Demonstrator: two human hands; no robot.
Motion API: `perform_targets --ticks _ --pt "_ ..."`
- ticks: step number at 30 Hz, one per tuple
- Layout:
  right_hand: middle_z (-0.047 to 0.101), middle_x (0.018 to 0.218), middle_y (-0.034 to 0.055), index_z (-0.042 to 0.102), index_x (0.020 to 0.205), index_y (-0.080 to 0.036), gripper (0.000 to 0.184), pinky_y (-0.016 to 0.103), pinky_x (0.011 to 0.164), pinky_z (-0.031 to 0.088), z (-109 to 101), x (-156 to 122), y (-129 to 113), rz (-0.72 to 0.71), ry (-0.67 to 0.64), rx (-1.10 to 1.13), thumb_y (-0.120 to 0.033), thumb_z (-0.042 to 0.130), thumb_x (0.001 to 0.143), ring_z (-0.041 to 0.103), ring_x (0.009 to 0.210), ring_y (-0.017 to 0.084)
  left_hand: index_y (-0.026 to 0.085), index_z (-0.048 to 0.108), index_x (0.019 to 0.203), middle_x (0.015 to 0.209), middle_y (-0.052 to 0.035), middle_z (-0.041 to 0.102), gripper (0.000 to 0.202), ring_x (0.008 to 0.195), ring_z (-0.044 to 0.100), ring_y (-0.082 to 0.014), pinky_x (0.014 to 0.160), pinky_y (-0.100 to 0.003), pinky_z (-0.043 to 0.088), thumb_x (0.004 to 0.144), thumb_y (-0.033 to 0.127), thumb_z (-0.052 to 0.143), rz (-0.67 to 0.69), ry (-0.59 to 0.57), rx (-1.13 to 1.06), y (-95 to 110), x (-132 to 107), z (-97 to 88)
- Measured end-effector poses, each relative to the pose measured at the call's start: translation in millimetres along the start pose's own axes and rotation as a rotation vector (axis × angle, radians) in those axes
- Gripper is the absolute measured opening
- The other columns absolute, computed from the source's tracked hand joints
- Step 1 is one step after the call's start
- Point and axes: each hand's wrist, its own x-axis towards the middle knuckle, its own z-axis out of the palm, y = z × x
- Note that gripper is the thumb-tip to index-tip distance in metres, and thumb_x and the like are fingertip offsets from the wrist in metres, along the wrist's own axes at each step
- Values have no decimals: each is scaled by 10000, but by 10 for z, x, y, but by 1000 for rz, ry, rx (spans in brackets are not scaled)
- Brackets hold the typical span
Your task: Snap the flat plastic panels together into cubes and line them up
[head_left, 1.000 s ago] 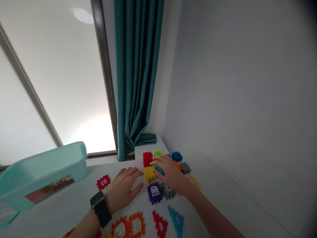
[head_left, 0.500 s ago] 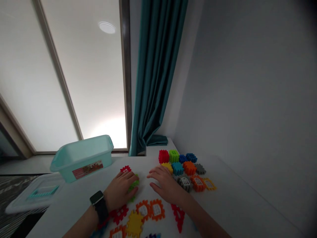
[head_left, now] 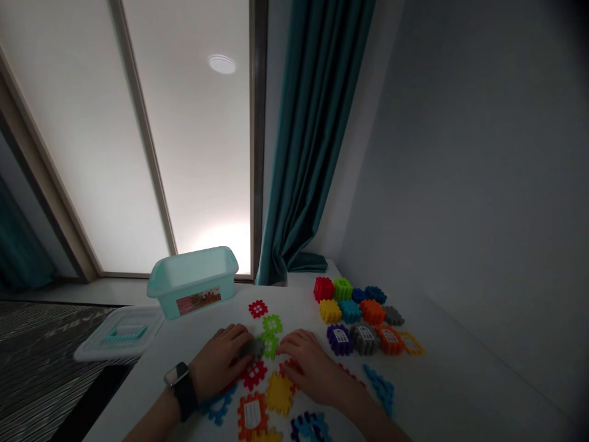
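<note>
My left hand (head_left: 221,357), with a dark watch on its wrist, is at the left of the loose plastic tiles. A grey notched tile (head_left: 253,348) shows between its thumb and fingers, partly covered. Right beside it lie two green window tiles (head_left: 270,345), and a red window tile (head_left: 253,374) sits just below. My right hand (head_left: 309,367) hovers low over orange tiles (head_left: 289,368), its fingers apart and curved, tips near the lower green tile. My palm hides most of the orange tiles. A yellow tile (head_left: 279,393) is close below.
Rows of stacked tiles, including a purple stack (head_left: 340,339), stand at the right. A mint tub (head_left: 197,279) is at the back left, its clear lid (head_left: 120,331) beside the table. More tiles lie in front, such as a blue one (head_left: 381,388). A teal curtain (head_left: 313,153) hangs behind.
The view has swung left and lower. My left hand has drawn back from the green tiles, and the grey tile now shows at its fingers. My right hand has come nearer, over the orange tiles.
</note>
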Motion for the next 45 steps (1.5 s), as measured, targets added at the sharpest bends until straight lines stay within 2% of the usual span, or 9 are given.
perform_targets --ticks 8,15,23,30,36,40,45 --pt "626 1246 58 646 1162 -250 282 392 1065 358 179 -133 -92 74 -17 63 -206 545 903 501 1209 243 244 583 1243 1320 -83 597 396 1202 546 -274 1019 -424 421 850 218 621 -57 68 -54 -60 -61 169" --pt "597 1288 70 637 1183 -266 302 458 1072 359 305 -191 -74 83 3 4 -225 539 900 484 1242 272 249 581 1237 1265 -66 637 402 1186 542 -274 996 -429 413 840 235 645 -71 64 -61 23 -57 147" --pt "601 1274 70 637 1162 -263 278 473 1066 372 294 -211 -82 66 8 -5 -217 537 907 496 1226 272 246 594 1224 1210 -65 655 368 1124 570 -266 933 -390 432 863 254 665 -64 82 -18 -16 -43 171" --pt "598 1288 77 627 1189 -249 301 484 1075 358 283 -210 -77 66 2 -6 -213 540 904 486 1238 278 243 635 1132 1137 -43 678 328 1063 596 -259 909 -382 426 830 293 752 -52 119 12 -26 -30 192" --pt "616 1283 70 609 1230 -258 344 461 1072 384 311 -212 -47 53 40 25 -205 538 898 509 1227 270 245 643 1089 1085 -35 700 302 1029 607 -256 907 -397 426 839 366 760 35 192 69 -41 -34 162" --pt "603 1314 76 558 1290 -249 396 446 1077 404 330 -196 -30 58 132 65 -195 534 899 513 1238 262 233 641 1075 1066 -54 709 309 982 619 -262 900 -416 441 849 414 749 142 275 64 -1 -49 154" --pt "575 1327 98 504 1332 -246 440 448 1077 428 336 -197 -22 42 266 117 -251 579 898 506 1255 271 219 637 1030 1042 -70 711 256 937 623 -243 893 -422 454 926 452 644 283 378 74 142 -65 151"
